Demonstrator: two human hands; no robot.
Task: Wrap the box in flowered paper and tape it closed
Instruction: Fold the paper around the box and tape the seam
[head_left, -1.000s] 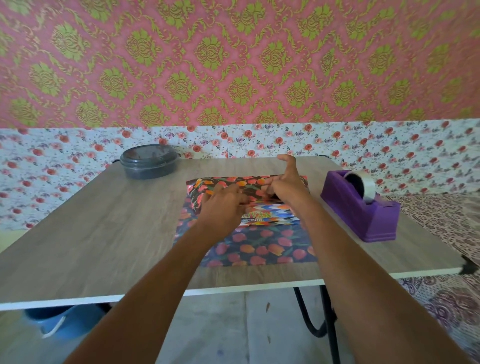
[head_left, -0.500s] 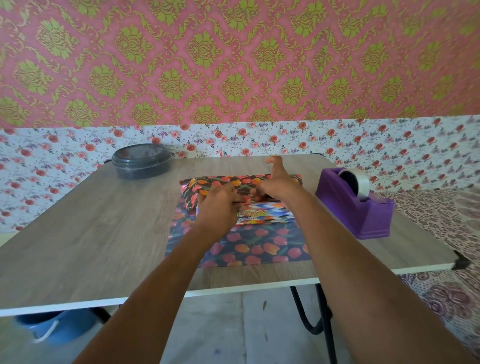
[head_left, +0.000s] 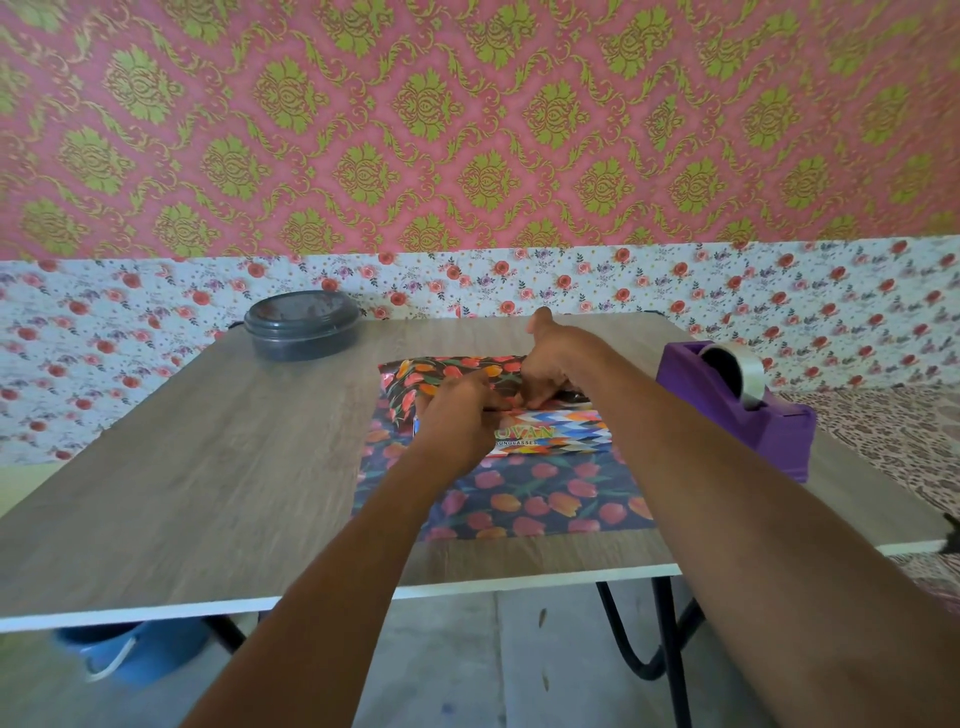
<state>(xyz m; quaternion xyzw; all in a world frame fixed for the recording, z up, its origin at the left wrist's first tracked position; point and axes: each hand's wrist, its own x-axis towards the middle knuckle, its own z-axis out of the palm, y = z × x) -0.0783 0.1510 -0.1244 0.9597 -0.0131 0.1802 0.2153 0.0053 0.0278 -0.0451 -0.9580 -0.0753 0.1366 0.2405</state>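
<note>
Nearest the camera, two bare forearms reach forward over the near edge of a wood-grain table (head_left: 182, 467), below which black metal legs and a blue tub (head_left: 130, 654) on the floor show. Just past the table edge lies the flat near part of the flowered paper (head_left: 530, 499), dark with red and orange tulips, spread on the tabletop. On the paper sits the box (head_left: 561, 431), a long carton with a bright zigzag pattern and printed lettering on its near side; its near face is bare, while the far flap of the paper is folded up and over its top. The left hand (head_left: 457, 421) rests on the left part of the box, fingers curled down and pinching the paper's folded edge against the box top. The right hand (head_left: 556, 369) is just beyond and touching the same fold, fingers bent and pressing the paper down, thumb raised and pointing away. To the right of the box, apart from the paper, stands a purple tape dispenser (head_left: 748, 410) with a roll of clear tape on it. Farther back on the left, near the table's far edge, sits a dark round lidded container (head_left: 304, 325). Behind the table rises a wall with small-flower paper below and pink and green damask above.
</note>
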